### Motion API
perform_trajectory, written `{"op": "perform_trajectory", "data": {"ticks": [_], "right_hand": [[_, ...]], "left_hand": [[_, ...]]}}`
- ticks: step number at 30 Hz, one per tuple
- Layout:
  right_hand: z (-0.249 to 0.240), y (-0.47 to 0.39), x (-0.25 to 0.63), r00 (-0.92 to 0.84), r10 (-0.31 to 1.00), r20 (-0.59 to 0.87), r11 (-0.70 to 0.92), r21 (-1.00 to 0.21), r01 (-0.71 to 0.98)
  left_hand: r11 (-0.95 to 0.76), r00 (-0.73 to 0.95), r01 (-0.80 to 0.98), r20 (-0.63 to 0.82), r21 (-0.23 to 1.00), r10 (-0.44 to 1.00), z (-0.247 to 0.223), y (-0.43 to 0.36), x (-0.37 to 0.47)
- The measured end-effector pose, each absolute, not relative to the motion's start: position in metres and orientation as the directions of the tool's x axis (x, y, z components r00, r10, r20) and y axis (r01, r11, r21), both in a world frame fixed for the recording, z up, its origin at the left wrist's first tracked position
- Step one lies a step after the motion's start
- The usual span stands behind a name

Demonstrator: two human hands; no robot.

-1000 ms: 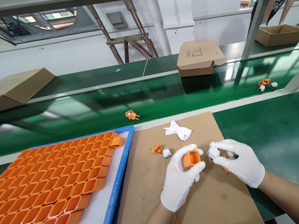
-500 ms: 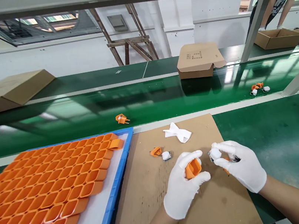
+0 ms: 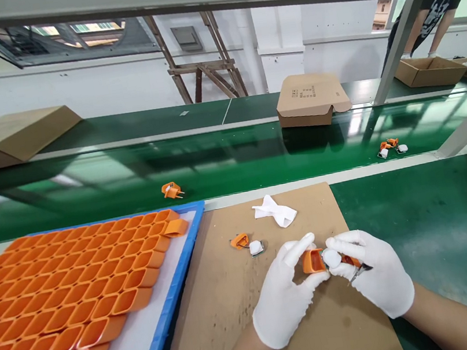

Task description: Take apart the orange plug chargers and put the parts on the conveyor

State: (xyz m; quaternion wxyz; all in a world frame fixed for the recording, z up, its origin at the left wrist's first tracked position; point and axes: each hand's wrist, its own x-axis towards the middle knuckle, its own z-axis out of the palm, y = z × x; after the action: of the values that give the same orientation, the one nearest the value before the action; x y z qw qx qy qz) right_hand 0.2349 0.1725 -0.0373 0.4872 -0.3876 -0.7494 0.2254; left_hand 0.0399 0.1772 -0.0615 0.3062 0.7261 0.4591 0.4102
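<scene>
My gloved left hand (image 3: 281, 299) is closed around a hollow orange plastic housing (image 3: 311, 261), its opening facing right. In my gloved right hand (image 3: 382, 275) is a small circuit board with a round white cap (image 3: 331, 258), pinched between thumb and fingers. The board sits right at the housing's opening; whether it is partly inside I cannot tell. An orange plug part (image 3: 350, 261) with metal prongs lies under the right fingers, partly hidden. On the cardboard sheet (image 3: 220, 317) lie another orange plug part (image 3: 240, 241) and a white-capped board (image 3: 256, 247) joined by wire.
At left, a blue-edged tray (image 3: 178, 277) carries rows of orange housings (image 3: 79, 291). A folded white cloth (image 3: 274, 211) lies on the cardboard. Beyond runs a green belt (image 3: 232, 169) bearing an orange plug (image 3: 171, 190) and loose parts (image 3: 391, 146). A cardboard box (image 3: 312, 99) stands behind; a person is at far right.
My hands have come together, bringing the white-capped board up to the orange housing. The housing has turned its opening to the right. Parts on the green belt have shifted left.
</scene>
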Motion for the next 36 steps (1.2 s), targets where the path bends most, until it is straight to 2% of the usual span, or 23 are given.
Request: {"op": "perform_trajectory", "data": {"ticks": [4, 8, 10, 13, 15, 17, 19, 22, 26, 29, 32, 36], "right_hand": [[-0.038, 0.173, 0.237, -0.197, 0.794, 0.575, 0.598, -0.684, 0.418], [-0.031, 0.175, 0.238, -0.255, 0.781, 0.570, 0.623, -0.682, 0.382], [-0.024, 0.175, 0.236, -0.290, 0.841, 0.457, 0.538, -0.768, 0.348], [-0.015, 0.176, 0.233, -0.322, 0.937, 0.133, 0.241, -0.914, 0.325], [-0.011, 0.177, 0.232, -0.339, 0.940, -0.042, 0.074, -0.945, 0.320], [-0.007, 0.177, 0.232, -0.327, 0.934, -0.142, -0.020, -0.936, 0.350], [-0.006, 0.177, 0.234, -0.328, 0.935, -0.132, 0.020, -0.906, 0.423], [-0.005, 0.174, 0.237, -0.375, 0.927, -0.033, 0.191, -0.816, 0.545], [-0.005, 0.170, 0.240, -0.449, 0.877, 0.171, 0.452, -0.609, 0.652], [-0.008, 0.167, 0.239, -0.459, 0.848, 0.265, 0.529, -0.480, 0.700], [-0.012, 0.166, 0.239, -0.437, 0.854, 0.282, 0.520, -0.464, 0.717], [-0.015, 0.164, 0.239, -0.373, 0.872, 0.317, 0.489, -0.563, 0.666]], "left_hand": [[-0.396, 0.185, 0.379, 0.351, 0.836, 0.918, -0.060, 0.176, 0.040], [-0.481, 0.195, 0.376, 0.440, 0.792, 0.877, -0.055, 0.176, 0.039], [-0.513, 0.204, 0.377, 0.471, 0.771, 0.858, -0.053, 0.176, 0.040], [-0.534, 0.215, 0.373, 0.490, 0.759, 0.845, -0.052, 0.176, 0.041], [-0.536, 0.221, 0.373, 0.489, 0.757, 0.844, -0.052, 0.176, 0.041], [-0.540, 0.224, 0.371, 0.492, 0.755, 0.841, -0.051, 0.175, 0.041], [-0.545, 0.230, 0.367, 0.494, 0.754, 0.838, -0.050, 0.175, 0.040], [-0.538, 0.242, 0.364, 0.480, 0.761, 0.843, -0.048, 0.176, 0.039], [-0.544, 0.259, 0.387, 0.478, 0.745, 0.839, -0.047, 0.177, 0.039], [-0.550, 0.276, 0.397, 0.476, 0.734, 0.835, -0.046, 0.177, 0.038], [-0.568, 0.301, 0.403, 0.483, 0.717, 0.822, -0.047, 0.178, 0.036], [-0.582, 0.313, 0.427, 0.490, 0.692, 0.814, -0.050, 0.179, 0.035]]}}
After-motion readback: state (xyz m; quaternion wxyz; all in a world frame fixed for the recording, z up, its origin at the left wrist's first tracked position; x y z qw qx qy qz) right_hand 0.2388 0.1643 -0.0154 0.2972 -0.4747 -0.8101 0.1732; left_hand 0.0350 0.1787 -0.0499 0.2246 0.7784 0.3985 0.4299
